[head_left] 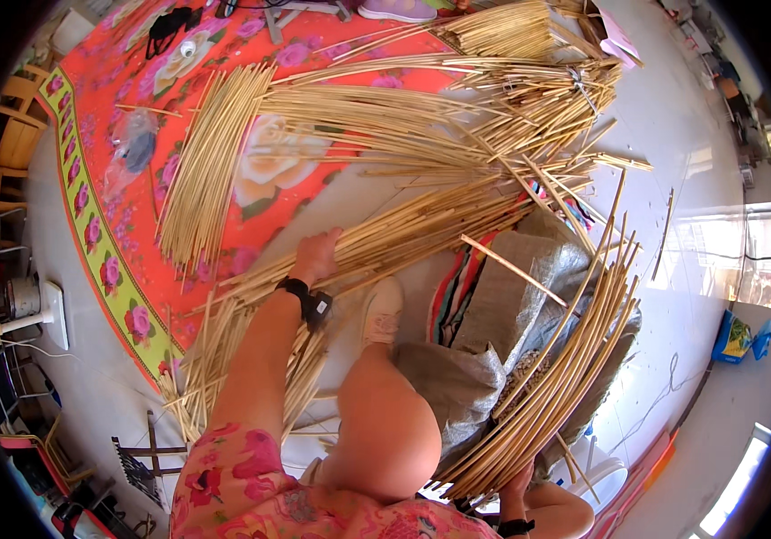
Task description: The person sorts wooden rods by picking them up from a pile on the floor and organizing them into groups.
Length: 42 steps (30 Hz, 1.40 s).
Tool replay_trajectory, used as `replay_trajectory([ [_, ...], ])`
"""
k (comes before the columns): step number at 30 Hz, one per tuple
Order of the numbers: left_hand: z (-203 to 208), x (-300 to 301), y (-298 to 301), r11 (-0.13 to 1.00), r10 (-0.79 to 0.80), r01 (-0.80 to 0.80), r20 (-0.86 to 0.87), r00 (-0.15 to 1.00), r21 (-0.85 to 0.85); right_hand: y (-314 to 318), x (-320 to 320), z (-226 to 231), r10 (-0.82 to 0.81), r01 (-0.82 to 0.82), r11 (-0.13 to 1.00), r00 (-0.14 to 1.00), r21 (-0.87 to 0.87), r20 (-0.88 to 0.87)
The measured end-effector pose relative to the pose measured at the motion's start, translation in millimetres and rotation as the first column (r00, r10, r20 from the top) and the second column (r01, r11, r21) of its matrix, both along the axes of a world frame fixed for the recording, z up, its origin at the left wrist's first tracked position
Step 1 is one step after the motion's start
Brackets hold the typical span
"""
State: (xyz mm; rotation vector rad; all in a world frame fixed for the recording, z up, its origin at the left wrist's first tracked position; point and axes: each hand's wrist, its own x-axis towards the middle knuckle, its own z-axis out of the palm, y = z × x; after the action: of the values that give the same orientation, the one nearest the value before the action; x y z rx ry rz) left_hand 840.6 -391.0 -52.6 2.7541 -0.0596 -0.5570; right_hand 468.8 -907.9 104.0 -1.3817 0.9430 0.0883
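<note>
My left hand (pixel 316 258), with a black band at the wrist, reaches forward onto a long bundle of thin straw-coloured sticks (pixel 421 220). Its fingers are closed at the near side of that bundle. At the lower right my right hand (pixel 518 485) is wrapped round the near end of a second stick bundle (pixel 574 368), partly hidden by it. Those sticks slant up to the right, over a grey-green woven sack (pixel 520 292). More sticks lie loose beside my left forearm (pixel 251 382).
A red flowered cloth (pixel 134 117) covers the floor at the left, with a neat stick pile (pixel 215 162) on it. Further stick heaps (pixel 511 99) lie at the far side. My shoe (pixel 383 310) stands between the bundles. A clear plastic bag (pixel 129 148) lies on the cloth.
</note>
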Motion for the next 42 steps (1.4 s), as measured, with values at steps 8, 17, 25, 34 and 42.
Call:
replay_trajectory([
  [8,49.4,-9.0,24.2,1.000,-0.014,0.016,0.105,0.994,-0.021,15.8,17.8,5.9,0.091,-0.086,0.993,0.994,-0.082,0.055],
  [17,110.9,-25.8,49.1,0.998,-0.053,0.049,0.107,0.993,0.041,18.9,22.6,12.6,-0.006,0.004,0.999,0.998,0.036,0.067],
  [25,182.7,-40.0,54.2,0.999,0.032,-0.021,0.252,0.967,-0.046,14.6,18.4,9.6,0.053,-0.042,0.991,0.995,-0.124,0.088],
  [34,255.2,-22.6,60.6,0.975,0.139,-0.055,0.401,0.906,-0.214,13.4,14.2,-4.3,0.070,-0.047,0.983,0.989,-0.175,0.129],
  [42,385.0,-24.0,50.2,0.845,0.194,0.164,0.578,0.792,-0.509,13.7,14.2,-6.0,0.078,-0.030,0.973,0.976,-0.228,0.205],
])
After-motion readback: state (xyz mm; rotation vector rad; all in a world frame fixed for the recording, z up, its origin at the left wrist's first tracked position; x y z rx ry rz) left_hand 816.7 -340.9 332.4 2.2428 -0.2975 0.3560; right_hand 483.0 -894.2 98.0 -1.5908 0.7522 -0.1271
